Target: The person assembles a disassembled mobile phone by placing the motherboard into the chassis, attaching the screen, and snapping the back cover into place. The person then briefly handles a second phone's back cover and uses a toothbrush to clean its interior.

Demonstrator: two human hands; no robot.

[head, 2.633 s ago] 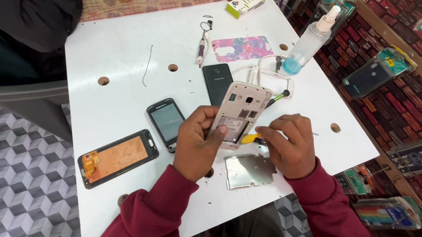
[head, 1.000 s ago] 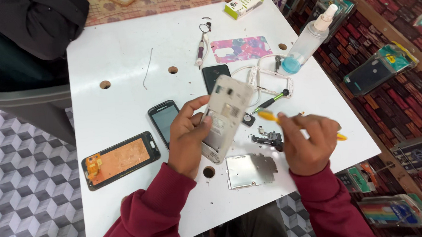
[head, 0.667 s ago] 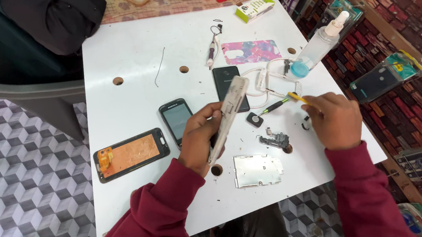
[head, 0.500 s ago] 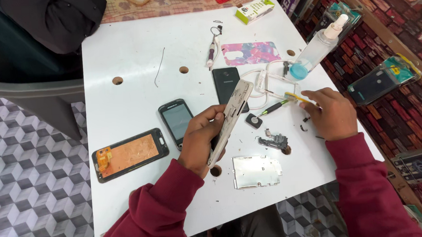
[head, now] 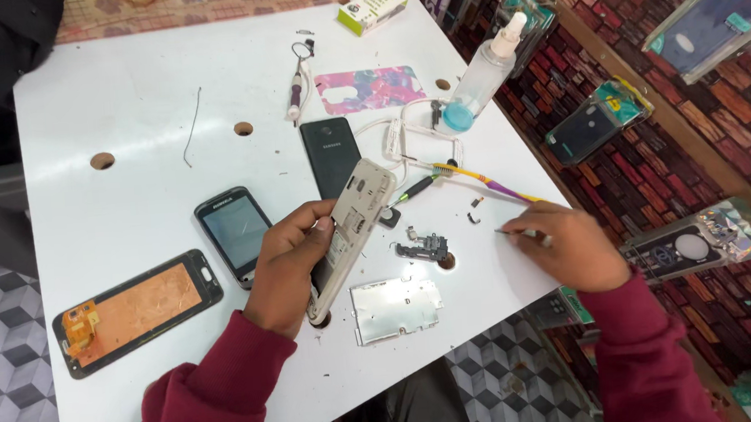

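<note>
beige phone frame [head: 349, 235] held on edge over the white table [head: 121, 105], left hand [head: 287, 270] wrapped around it. right hand [head: 567, 246] near the table's right edge, pinching a thin metal tool [head: 518, 232]. silver metal plate [head: 396, 308] lies just below the frame, small keypad phone [head: 234, 234] beside the left hand.

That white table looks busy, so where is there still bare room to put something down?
The white table is bare at its far left, between the thin wire and the edge. Another free strip lies near the front edge, below the metal plate. It is crowded around the left hand holding the phone frame, the right hand, the toothbrush and spray bottle.
</note>
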